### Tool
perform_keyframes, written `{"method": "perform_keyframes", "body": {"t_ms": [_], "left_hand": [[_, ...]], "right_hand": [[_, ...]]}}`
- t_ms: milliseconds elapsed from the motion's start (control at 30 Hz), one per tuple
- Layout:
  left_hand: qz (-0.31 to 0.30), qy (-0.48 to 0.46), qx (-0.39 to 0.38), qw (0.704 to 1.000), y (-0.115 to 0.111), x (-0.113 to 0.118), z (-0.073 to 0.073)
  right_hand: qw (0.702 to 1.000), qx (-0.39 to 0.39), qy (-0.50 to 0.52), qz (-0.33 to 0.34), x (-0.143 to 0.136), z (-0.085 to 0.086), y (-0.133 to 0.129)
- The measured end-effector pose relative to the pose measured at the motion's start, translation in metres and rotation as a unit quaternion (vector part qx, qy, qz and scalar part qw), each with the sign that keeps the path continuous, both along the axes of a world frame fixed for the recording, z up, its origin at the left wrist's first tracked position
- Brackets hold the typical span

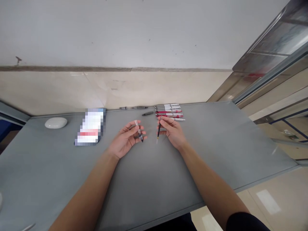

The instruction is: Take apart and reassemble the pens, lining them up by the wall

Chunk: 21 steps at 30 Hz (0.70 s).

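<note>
My left hand [127, 138] is closed on a clear pen barrel [139, 130], pinched between thumb and fingers, its dark end pointing down. Opposite it, my right hand [172, 130] pinches the top of a pen refill [159, 130]. This refill is dark along most of its length, with a yellowish band and a clear part at the bottom. A gap of table separates the two parts. Beyond my hands lies a short dark grey pen piece [147, 113], perhaps a cap. Just behind my right fingers, several white and red pens [169, 110] lie side by side.
Along the back edge of the grey table [149, 179] lies a clear and dark pen [133, 107]. A phone [90, 126] with a blurred screen and a white rounded case [56, 122] are at the left. The tiled wall [149, 88] rises directly behind the table.
</note>
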State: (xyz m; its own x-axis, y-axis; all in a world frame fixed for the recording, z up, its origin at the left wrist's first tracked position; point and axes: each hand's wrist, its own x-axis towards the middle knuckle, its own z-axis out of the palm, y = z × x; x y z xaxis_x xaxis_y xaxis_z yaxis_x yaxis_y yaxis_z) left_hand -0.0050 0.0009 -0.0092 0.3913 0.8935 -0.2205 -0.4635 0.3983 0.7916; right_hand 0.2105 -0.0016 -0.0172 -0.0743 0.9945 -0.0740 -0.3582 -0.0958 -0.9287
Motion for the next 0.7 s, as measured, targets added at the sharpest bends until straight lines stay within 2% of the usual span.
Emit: {"method": "perform_keyframes", "body": {"t_ms": [500, 700], "left_hand": [[-0.022, -0.007, 0.006, 1.000, -0.0028, -0.0008, 0.0006], [-0.050, -0.015, -0.001, 0.999, -0.0044, -0.0019, 0.0019]], "right_hand": [[0.995, 0.024, 0.027, 0.089, 0.0018, 0.0017, -0.0032], [0.993, 0.028, 0.031, 0.111, 0.0019, 0.0026, -0.0045]]}}
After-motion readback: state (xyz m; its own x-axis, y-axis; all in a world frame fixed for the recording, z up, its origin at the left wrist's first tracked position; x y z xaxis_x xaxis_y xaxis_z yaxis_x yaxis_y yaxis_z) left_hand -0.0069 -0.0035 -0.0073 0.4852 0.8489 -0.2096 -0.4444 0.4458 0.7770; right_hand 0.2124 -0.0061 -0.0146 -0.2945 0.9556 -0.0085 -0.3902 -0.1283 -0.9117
